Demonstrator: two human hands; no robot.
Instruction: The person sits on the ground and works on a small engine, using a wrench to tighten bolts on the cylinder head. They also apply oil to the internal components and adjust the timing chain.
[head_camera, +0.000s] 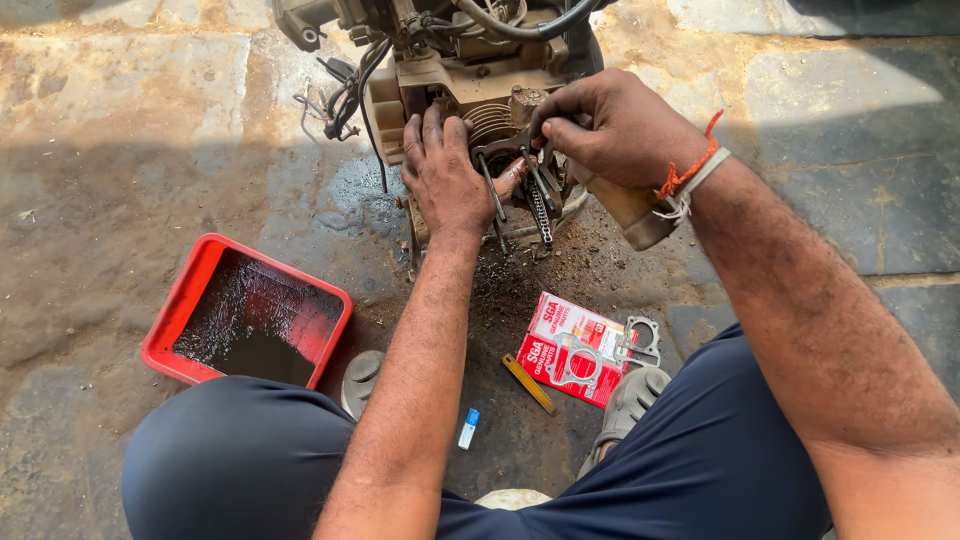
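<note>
Knees flank gaskets (590, 350) on the oily floor (120, 150); both hands work the engine (480, 90) at 12 o'clock.
Left hand (445, 180) presses flat and unclenched, right hand (605, 125) pinches the chain (541, 212); greasy fingers could let it drop, or grit could get in.

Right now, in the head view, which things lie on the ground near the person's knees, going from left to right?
Red tray with dark liquid → small white and blue tube → yellow stick-like tool → red and white packet → metal gasket lying at the packet's right edge.
</note>
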